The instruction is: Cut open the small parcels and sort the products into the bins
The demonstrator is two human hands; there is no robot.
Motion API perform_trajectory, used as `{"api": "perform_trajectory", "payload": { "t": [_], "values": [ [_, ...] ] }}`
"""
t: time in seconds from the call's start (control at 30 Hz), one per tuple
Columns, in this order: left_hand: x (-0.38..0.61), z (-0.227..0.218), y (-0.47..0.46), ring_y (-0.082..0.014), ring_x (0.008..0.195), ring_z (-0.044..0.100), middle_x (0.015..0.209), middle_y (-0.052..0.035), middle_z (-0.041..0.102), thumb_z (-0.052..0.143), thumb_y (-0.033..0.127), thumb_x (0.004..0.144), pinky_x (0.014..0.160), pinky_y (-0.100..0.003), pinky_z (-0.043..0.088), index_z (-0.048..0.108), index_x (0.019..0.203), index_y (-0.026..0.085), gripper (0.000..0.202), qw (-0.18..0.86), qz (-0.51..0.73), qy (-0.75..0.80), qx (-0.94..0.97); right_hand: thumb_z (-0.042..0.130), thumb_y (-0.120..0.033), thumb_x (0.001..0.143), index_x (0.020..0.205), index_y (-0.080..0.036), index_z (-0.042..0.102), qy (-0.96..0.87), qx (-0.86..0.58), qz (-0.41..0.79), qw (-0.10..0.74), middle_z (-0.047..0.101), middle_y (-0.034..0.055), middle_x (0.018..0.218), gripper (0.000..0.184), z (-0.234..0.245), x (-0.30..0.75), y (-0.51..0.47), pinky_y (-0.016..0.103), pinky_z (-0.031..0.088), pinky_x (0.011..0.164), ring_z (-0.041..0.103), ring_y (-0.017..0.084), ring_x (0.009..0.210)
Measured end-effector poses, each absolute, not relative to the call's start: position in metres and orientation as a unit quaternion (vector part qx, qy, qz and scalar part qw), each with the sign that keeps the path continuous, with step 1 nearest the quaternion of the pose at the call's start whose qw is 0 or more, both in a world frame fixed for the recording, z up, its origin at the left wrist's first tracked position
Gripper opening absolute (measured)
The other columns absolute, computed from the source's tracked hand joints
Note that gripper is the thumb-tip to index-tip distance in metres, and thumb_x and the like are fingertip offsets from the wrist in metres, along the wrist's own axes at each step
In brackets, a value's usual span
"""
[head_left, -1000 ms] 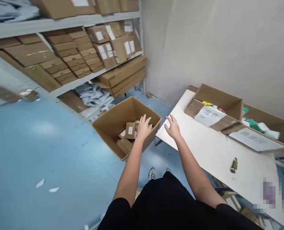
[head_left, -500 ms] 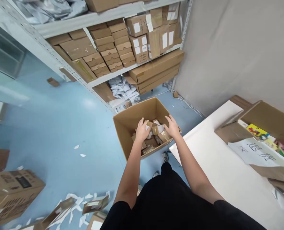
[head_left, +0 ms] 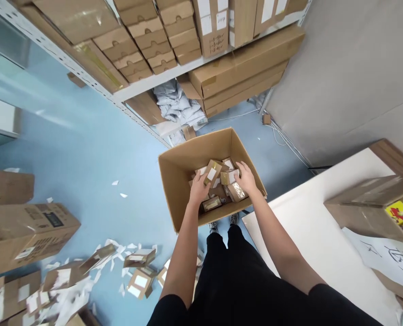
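An open cardboard carton stands on the blue floor in front of my legs, holding several small brown parcels with white labels. My left hand is down inside it, fingers closed round one small labelled parcel that tilts upward. My right hand is also in the carton, gripping another small parcel beside the first. More parcels lie under both hands.
A white table is at my right with open cartons and a lettered sheet. Metal shelving stacked with flat boxes runs behind the carton. Torn paper and small boxes litter the floor at left, near larger boxes.
My view has tipped down and left from the table to the carton. Both hands went from above the rim into the carton and closed on small parcels.
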State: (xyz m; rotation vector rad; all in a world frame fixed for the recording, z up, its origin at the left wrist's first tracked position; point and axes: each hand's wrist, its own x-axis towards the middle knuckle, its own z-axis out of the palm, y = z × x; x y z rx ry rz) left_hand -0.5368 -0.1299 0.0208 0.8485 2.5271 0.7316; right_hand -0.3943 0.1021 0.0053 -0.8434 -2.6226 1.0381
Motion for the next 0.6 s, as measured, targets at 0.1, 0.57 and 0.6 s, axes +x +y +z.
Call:
{"api": "perform_trajectory", "payload": {
  "t": [0.1, 0.57, 0.6],
  "values": [
    [-0.542, -0.022, -0.128, -0.0296, 0.157, 0.038, 0.171, -0.0105, 0.038, 0.062, 0.025, 0.095, 0.127, -0.049, 0.039, 0.059, 0.148, 0.025, 0.053, 0.214, 0.268, 0.895, 0.283, 0.057, -0.025, 0.093, 0.154, -0.018, 0.053, -0.882, -0.302, 0.354, 0.077, 0.048, 0.0156, 0.161, 0.062, -0.036, -0.407, 0.107, 0.050, 0.040, 0.124, 0.048, 0.031, 0.147],
    [-0.497, -0.267, -0.102, -0.0310, 0.151, 0.048, 0.161, -0.0177, 0.051, 0.070, 0.019, 0.092, 0.127, -0.046, 0.038, 0.054, 0.150, 0.018, 0.060, 0.473, 0.259, 0.815, 0.212, 0.067, -0.019, 0.091, 0.157, -0.012, 0.049, -0.787, -0.458, 0.278, -0.307, 0.066, 0.0216, 0.139, 0.069, -0.263, -0.420, 0.127, 0.033, 0.051, 0.101, 0.070, 0.029, 0.118],
    [-0.497, -0.282, -0.100, -0.0316, 0.150, 0.049, 0.160, -0.0175, 0.053, 0.070, 0.021, 0.092, 0.126, -0.045, 0.038, 0.054, 0.150, 0.018, 0.060, 0.482, 0.263, 0.810, 0.206, 0.068, -0.020, 0.090, 0.154, -0.010, 0.052, -0.783, -0.463, 0.273, -0.313, 0.069, 0.0215, 0.135, 0.066, -0.277, -0.419, 0.131, 0.032, 0.051, 0.099, 0.071, 0.028, 0.115]
  ]
}}
